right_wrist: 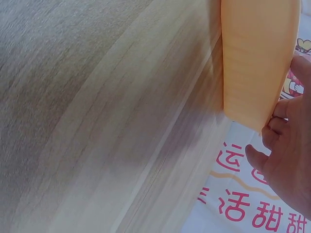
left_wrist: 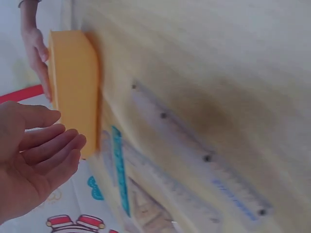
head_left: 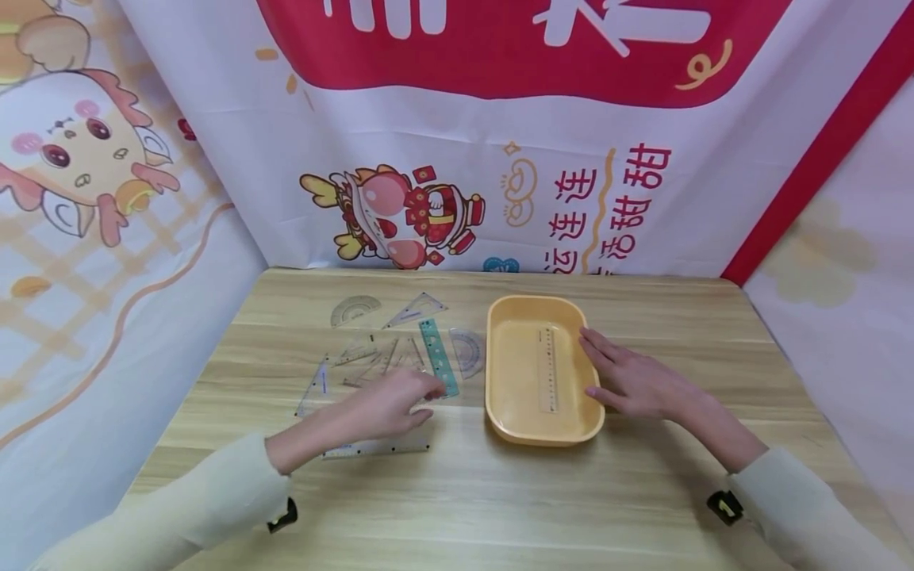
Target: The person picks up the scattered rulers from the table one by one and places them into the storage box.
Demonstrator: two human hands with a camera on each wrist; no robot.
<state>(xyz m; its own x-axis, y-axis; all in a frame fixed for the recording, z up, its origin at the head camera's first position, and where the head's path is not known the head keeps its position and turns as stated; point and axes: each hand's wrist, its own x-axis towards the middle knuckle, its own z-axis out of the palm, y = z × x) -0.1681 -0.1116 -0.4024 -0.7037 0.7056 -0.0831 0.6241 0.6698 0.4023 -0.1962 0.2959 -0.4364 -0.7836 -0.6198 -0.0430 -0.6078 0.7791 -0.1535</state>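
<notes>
My left hand [head_left: 396, 400] hovers over the drawing tools beside the near end of a teal ruler [head_left: 437, 349]. Its fingers are loosely bent, and the left wrist view shows nothing in the palm. Beneath that hand lies a clear straight-edged piece [head_left: 374, 454] with dark dots, partly covered in the head view. My right hand [head_left: 635, 381] rests on the right rim of a yellow plastic tray [head_left: 517, 357], with fingertips and thumb over the edge. Inside the tray is a clear ruler [head_left: 547, 369], lying lengthwise.
Clear protractors [head_left: 355, 310] [head_left: 467, 353], set squares [head_left: 416, 310] [head_left: 314, 392] and several overlapping clear pieces [head_left: 385, 361] lie left of the tray. The wooden table [head_left: 500, 507] meets a printed cloth backdrop [head_left: 443, 119] at its far edge, with cloth on both sides.
</notes>
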